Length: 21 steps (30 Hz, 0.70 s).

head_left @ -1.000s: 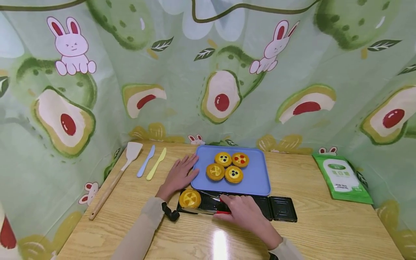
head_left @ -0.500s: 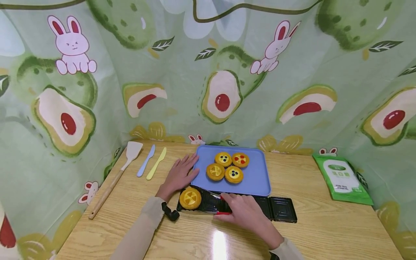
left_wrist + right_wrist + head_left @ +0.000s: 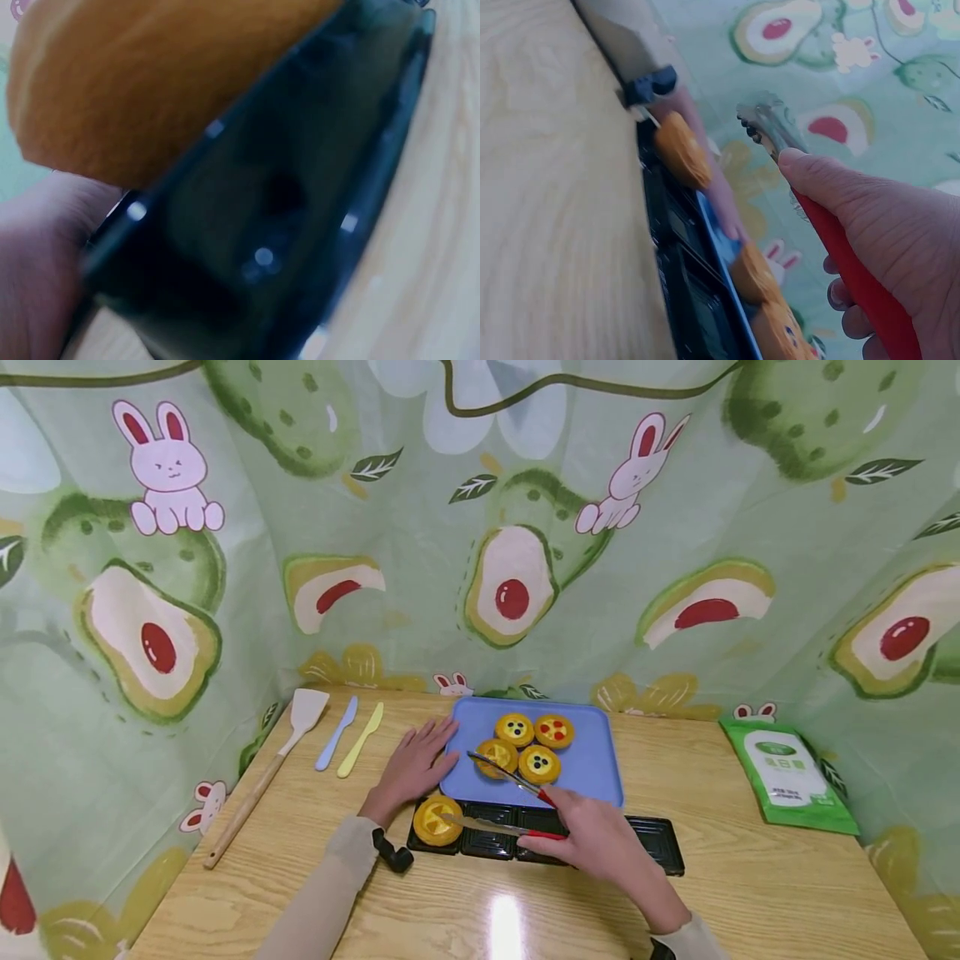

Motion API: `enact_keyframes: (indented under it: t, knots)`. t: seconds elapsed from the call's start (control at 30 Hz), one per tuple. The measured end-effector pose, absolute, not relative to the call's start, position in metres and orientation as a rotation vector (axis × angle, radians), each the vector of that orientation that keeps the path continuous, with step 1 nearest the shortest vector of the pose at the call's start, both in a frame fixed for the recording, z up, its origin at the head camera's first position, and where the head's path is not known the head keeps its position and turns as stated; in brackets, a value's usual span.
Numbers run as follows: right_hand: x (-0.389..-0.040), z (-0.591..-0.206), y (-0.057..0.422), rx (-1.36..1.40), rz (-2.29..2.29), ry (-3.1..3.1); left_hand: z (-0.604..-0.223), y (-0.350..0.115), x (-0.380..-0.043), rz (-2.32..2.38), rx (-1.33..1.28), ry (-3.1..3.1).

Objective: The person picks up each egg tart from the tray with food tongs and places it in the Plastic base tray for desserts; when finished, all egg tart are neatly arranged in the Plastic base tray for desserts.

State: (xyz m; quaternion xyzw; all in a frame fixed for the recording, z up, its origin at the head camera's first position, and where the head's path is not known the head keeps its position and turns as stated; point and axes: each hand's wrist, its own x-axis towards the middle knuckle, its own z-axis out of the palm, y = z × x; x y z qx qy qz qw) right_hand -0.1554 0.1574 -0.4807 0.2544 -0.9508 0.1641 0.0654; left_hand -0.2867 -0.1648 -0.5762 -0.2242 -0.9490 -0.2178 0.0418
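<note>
My right hand [image 3: 603, 843] grips a pair of food tongs [image 3: 851, 274] with red handles and metal ends. The tongs' ends are spread apart above the trays, holding nothing. One egg tart [image 3: 437, 822] sits in the leftmost compartment of a long black plastic tray [image 3: 480, 845]. Behind that lies a blue tray [image 3: 592, 756] bearing several tarts, among them one with red topping [image 3: 554, 732]. With fingers spread, my left hand [image 3: 411, 768] rests at the blue tray's left edge. In the left wrist view the tart [image 3: 150, 90] and black tray wall [image 3: 285, 195] fill the foreground.
To the left lie a white spatula [image 3: 281, 747] with a wooden handle, a blue knife [image 3: 337, 733] and a yellow knife [image 3: 362, 740]. A green and white packet [image 3: 789, 775] is at the right. A patterned curtain [image 3: 420, 543] stands behind the wooden table [image 3: 420, 902].
My right hand has moved right and back with the tongs, whose ends have spread wider and come away from the tart in the black tray. My left hand has stayed in place.
</note>
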Motion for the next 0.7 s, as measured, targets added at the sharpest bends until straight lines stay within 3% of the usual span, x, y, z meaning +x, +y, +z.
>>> enact_keyframes:
  t: [0.7]
  knots:
    - [-0.185,-0.489,0.230,0.428,0.518,-2.914,-0.580,-0.164,-0.287,-0.699,-0.673,-2.897]
